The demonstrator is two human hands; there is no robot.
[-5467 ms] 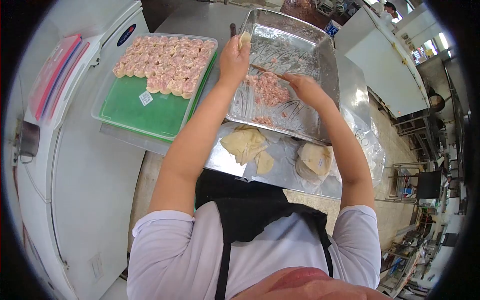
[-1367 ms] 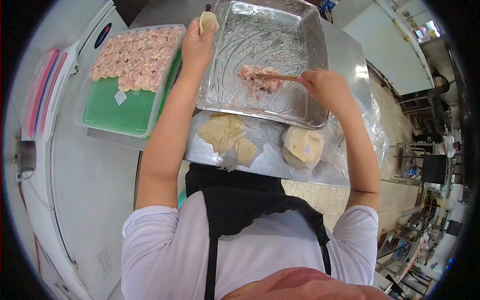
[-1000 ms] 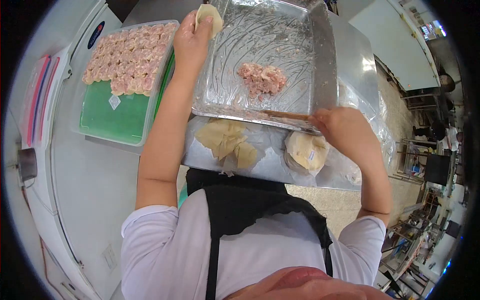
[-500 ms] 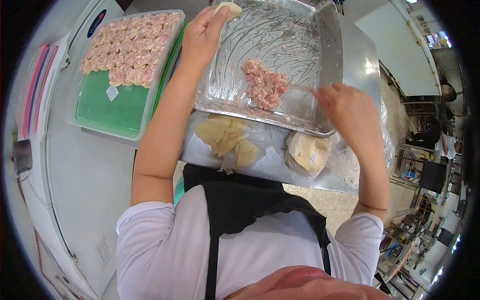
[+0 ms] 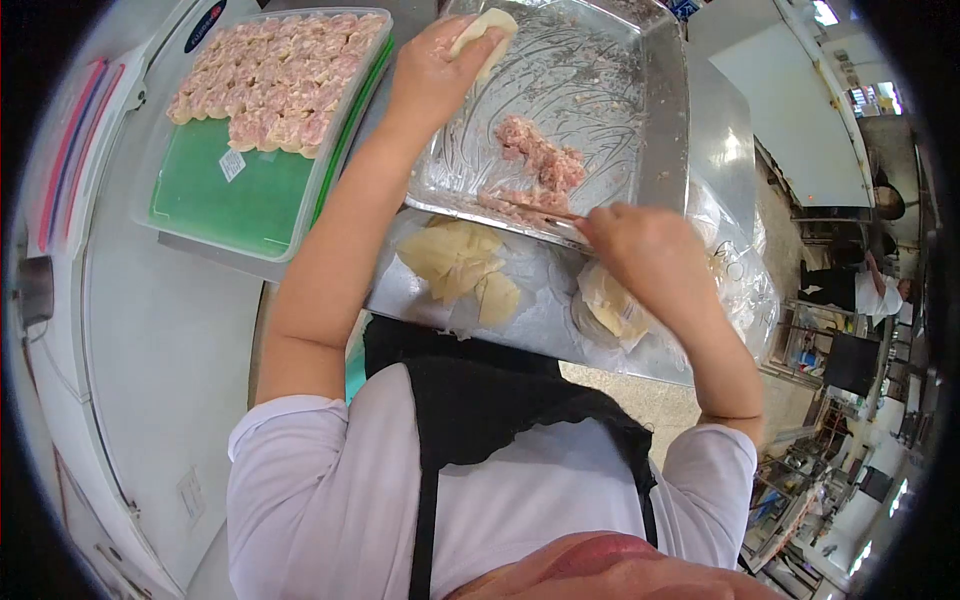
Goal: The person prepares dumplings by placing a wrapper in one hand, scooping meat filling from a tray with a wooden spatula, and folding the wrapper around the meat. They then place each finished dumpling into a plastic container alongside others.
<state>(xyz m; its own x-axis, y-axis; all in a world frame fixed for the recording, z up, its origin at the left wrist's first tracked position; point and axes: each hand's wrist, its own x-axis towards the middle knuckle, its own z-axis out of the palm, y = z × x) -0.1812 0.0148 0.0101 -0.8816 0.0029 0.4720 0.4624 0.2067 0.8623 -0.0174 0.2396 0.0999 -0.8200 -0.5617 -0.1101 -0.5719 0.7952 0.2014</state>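
My left hand (image 5: pixel 432 68) is closed around a pale round dough wrapper (image 5: pixel 488 38), over the left rim of a deep metal tray (image 5: pixel 662 120). A mound of pink minced meat (image 5: pixel 545 165) lies in that tray, whose floor is streaked with residue. At the tray's near edge my right hand (image 5: pixel 640 255) grips a thin brown stick (image 5: pixel 548 211). The stick's far end lies in the meat at the near side of the mound. Below the tray, loose wrappers (image 5: pixel 455 260) are spread on the metal table, and a stack of wrappers (image 5: pixel 608 308) sits partly under my right forearm.
To the left, a plastic container with a green base (image 5: pixel 225 205) holds rows of filled dumplings (image 5: pixel 285 75). Clear plastic bags (image 5: pixel 745 290) lie at the table's right side. A white appliance (image 5: pixel 170 330) stands at left. A person (image 5: pixel 870 290) is far off at right.
My right hand has come down and left, bringing the stick into the near side of the meat. My left hand, with the wrapper, has shifted slightly right and down.
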